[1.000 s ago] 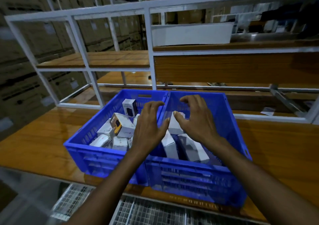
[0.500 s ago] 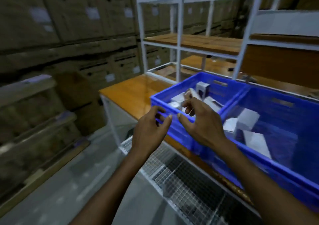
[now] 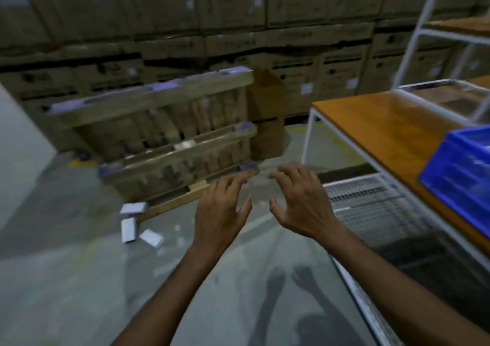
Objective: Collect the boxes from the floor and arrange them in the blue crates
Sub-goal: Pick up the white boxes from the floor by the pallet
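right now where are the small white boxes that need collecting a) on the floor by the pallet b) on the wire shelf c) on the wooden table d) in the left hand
a: three small white boxes lie on the floor at the foot of the wooden pallet, while the left hand and right hand are open and hold nothing.

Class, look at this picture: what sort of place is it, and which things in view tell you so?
Probably a warehouse: stacked cardboard cartons along the wall, wooden pallets, a concrete floor.
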`<state>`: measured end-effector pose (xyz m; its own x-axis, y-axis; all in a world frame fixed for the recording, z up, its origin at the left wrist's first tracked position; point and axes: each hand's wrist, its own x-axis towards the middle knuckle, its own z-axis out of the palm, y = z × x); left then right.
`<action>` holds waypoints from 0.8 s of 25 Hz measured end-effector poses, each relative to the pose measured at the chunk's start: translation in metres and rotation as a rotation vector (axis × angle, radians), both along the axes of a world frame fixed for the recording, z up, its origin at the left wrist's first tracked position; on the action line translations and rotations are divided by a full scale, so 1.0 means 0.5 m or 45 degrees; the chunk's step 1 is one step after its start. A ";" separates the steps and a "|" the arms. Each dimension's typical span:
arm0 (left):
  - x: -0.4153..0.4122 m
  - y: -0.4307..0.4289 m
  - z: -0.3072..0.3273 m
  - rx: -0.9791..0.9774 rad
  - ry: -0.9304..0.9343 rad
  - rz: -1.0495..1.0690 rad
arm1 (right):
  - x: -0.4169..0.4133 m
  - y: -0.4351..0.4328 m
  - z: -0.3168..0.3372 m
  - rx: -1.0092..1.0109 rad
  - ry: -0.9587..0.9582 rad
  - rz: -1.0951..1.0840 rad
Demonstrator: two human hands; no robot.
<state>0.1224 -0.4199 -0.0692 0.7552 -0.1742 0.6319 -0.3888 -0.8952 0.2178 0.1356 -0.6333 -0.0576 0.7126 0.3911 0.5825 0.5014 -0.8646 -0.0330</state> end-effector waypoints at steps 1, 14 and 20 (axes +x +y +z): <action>0.003 0.066 -0.011 0.042 -0.023 0.048 | 0.018 0.066 -0.012 -0.004 -0.011 0.037; 0.110 0.636 -0.095 0.425 -0.143 0.628 | 0.318 0.667 -0.111 -0.114 -0.146 0.556; 0.238 0.838 -0.153 0.409 0.109 0.880 | 0.509 0.895 -0.152 -0.254 -0.005 0.749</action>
<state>0.2412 -0.0007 -0.1457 0.8032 0.1899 0.5646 0.2886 -0.9532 -0.0901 0.3903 -0.1860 -0.1336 0.3425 0.8191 0.4602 0.8956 -0.4326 0.1035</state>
